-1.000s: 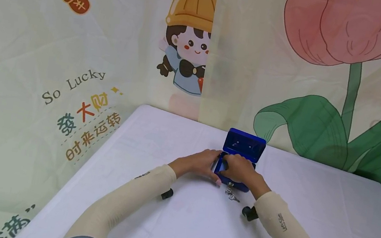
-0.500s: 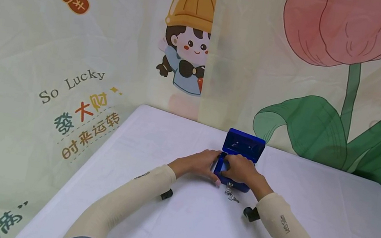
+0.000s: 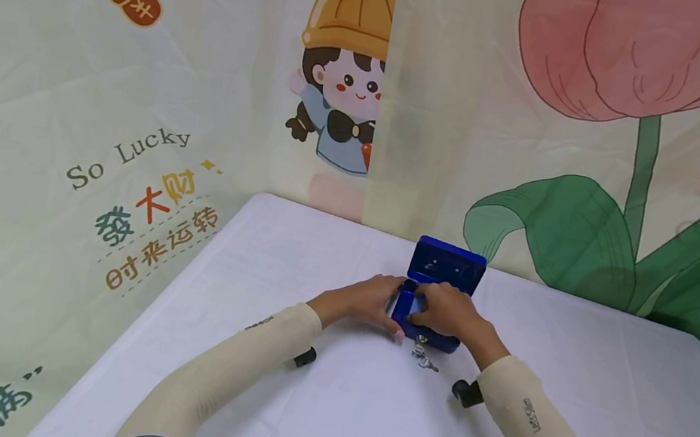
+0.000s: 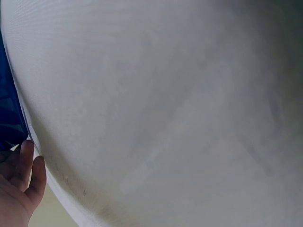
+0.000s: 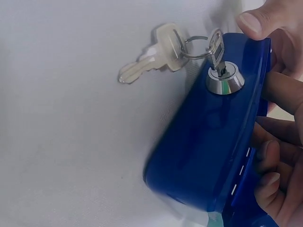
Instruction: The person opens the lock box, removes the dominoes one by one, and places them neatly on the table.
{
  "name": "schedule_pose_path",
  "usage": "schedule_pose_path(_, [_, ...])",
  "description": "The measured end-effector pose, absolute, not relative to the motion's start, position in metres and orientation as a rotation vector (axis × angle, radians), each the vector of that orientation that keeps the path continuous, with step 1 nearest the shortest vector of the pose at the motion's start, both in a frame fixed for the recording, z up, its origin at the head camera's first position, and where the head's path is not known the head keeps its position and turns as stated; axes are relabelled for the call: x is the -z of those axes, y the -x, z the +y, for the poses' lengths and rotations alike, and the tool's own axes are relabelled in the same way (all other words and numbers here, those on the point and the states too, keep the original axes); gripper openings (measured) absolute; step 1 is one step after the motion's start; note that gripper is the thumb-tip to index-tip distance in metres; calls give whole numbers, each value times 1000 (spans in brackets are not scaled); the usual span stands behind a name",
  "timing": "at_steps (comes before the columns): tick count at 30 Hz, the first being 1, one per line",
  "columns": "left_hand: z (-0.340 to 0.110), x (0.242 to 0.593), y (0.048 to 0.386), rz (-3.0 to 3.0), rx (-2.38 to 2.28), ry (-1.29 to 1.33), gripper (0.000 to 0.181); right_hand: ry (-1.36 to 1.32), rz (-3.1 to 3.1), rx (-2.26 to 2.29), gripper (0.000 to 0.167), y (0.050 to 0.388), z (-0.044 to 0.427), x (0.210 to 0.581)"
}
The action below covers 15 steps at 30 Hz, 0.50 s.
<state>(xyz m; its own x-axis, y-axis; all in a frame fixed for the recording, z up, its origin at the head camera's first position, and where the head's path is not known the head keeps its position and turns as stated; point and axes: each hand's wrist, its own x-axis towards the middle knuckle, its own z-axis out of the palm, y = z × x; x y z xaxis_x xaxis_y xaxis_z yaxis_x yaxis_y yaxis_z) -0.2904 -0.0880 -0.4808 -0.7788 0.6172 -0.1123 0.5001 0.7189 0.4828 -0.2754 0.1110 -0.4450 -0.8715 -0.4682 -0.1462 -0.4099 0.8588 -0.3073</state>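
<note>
A small blue metal box [image 3: 402,309] stands on the white table, its lid [image 3: 459,254] raised at the back. My left hand [image 3: 364,302] grips the box's left side; its thumb lies at the front corner. My right hand [image 3: 453,317] reaches over the box's right part, fingers bent down inside; whatever they touch there is hidden. In the right wrist view, the right hand's fingers [image 5: 269,182] curl beside the rim. A key [image 5: 216,52] sits in the round silver lock [image 5: 225,79], with a second key [image 5: 165,49] hanging from its ring.
White cloth covers the table [image 3: 346,417]. Behind it hangs a printed backdrop [image 3: 430,147] with a large tulip and a cartoon figure. Dark wrist-camera pieces [image 3: 467,394] show below both sleeves.
My right hand and forearm have shifted slightly to the right over the box. The left hand keeps its grip, and the lid remains raised.
</note>
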Motion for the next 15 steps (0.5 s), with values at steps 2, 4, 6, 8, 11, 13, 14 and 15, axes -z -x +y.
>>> schedule_pose_path(2, [-88, 481, 290, 2655, -642, -885, 114, 675, 2819, 391, 56, 275, 111, 445])
schedule_pose_path(4, [-89, 481, 291, 2651, -653, -885, 113, 680, 2822, 386, 56, 275, 112, 445])
schedule_pose_path(6, [-89, 482, 291, 2646, -665, -889, 113, 682, 2825, 385, 55, 274, 113, 446])
schedule_pose_path(8, [-89, 482, 291, 2643, -674, -896, 112, 681, 2827, 390, 55, 274, 113, 447])
schedule_pose_path(11, [-89, 481, 290, 2642, -679, -892, 111, 678, 2831, 397, 55, 273, 115, 447])
schedule_pose_path(13, [-89, 481, 290, 2640, -681, -883, 112, 673, 2831, 398, 55, 272, 116, 446])
schedule_pose_path(14, [-89, 481, 289, 2641, -681, -877, 112, 671, 2832, 398, 55, 271, 117, 445])
schedule_pose_path(15, [-89, 481, 289, 2641, -681, -872, 112, 668, 2833, 396, 55, 271, 118, 444])
